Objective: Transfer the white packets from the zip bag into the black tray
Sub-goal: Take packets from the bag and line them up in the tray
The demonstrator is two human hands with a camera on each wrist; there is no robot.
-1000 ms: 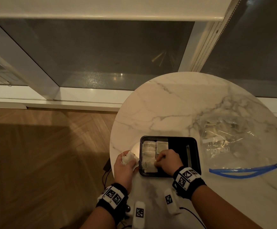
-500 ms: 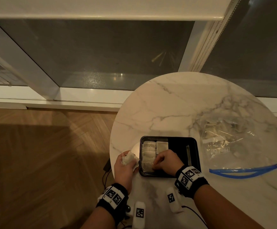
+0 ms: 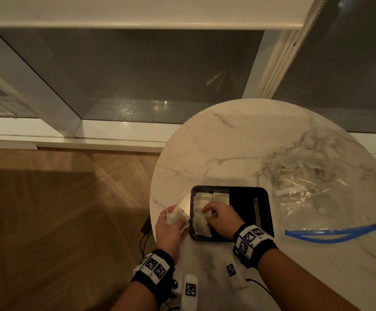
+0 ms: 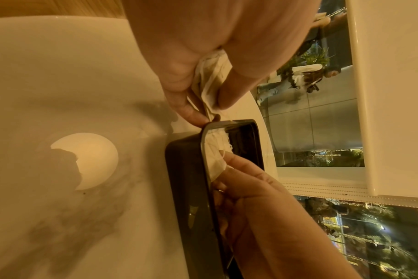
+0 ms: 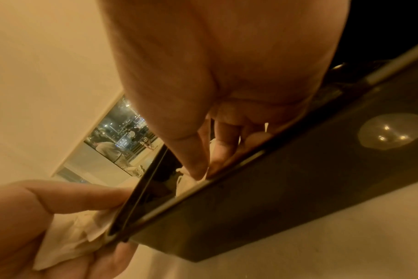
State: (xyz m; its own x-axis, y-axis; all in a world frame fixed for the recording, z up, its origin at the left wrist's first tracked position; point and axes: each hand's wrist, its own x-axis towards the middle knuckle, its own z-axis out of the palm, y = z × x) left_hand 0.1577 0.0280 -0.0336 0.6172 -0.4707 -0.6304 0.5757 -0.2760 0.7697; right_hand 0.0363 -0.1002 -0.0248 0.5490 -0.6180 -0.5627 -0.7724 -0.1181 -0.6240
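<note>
- The small white paper packets [image 3: 201, 212] lie in the left half of the shallow black rectangular plastic tray [image 3: 265, 212]; two flat ones sit at its far left corner, and loose threads trail from the nearer ones.
- The right hand [image 3: 223, 217] reaches into the tray from its near edge, fingertips [image 5: 198, 169] curled down and pinched on a packet there. The right wrist view shows thumb and forefinger meeting on the white paper just inside the rim, which the head view hides under the knuckles.
- The left hand [image 3: 170, 227] rests at the tray's left edge, fingers closed round a crumpled bunch of white packets [image 3: 177, 217]. The left wrist view shows a fingertip [image 4: 193, 113] touching the tray's corner.
- The clear plastic zip bag with a blue seal strip [image 3: 317, 198] lies open to the right of the tray, more packets dimly visible inside. Pale printing shows on it, too faint to read.
- All of it sits on a round white marble table [image 3: 227, 149] by a dark window [image 3: 137, 75].
- Both wrists wear black bands with square black-and-white coded markers [image 3: 251, 239].
</note>
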